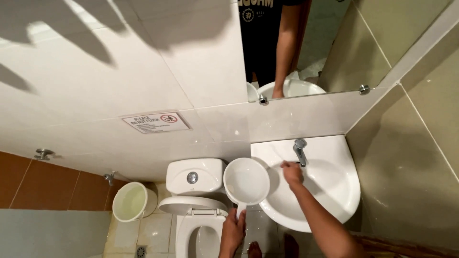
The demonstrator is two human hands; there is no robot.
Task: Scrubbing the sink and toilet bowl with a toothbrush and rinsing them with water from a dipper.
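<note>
Down low, the left hand (233,232) is gripping the handle of a white dipper (246,182), holding its bowl between the toilet tank (196,176) and the sink (330,184). Fingers pinched, the right hand (292,172) is touching the basin beside the chrome tap (300,150). Leftward, a white bucket (129,201) is standing on the floor tiles.

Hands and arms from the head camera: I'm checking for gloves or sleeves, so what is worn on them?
Nothing shows. The left hand and right hand are bare: no gloves, rings or watch visible. The right forearm is bare, no sleeve in view. Only the left hand and wrist enter the picture.
</note>
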